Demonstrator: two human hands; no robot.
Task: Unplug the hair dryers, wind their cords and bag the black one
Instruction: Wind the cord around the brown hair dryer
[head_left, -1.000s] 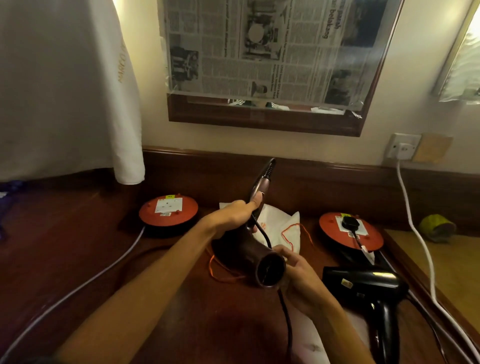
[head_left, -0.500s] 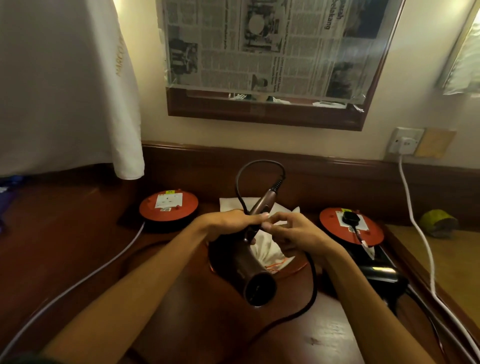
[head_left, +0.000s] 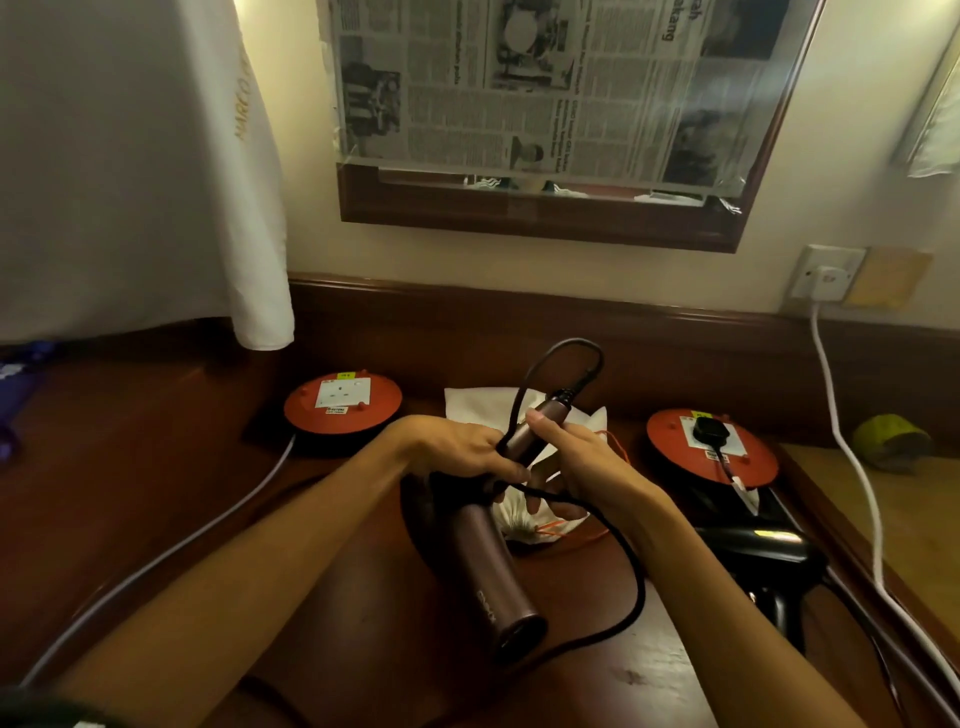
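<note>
Left hand (head_left: 457, 447) curls round the handle of the brown cylindrical hair dryer (head_left: 488, 561), held over the wooden desk (head_left: 156, 467); right hand (head_left: 576, 457) pinches its black cord (head_left: 631, 587) against the handle – slack below could slip loose, or snag the white drawstring bag (head_left: 524, 519) – spoiling the wind

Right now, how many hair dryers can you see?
2. The brown hair dryer is in the middle, gripped by the left hand and right hand. The black hair dryer lies on the desk at right, partly hidden.
</note>
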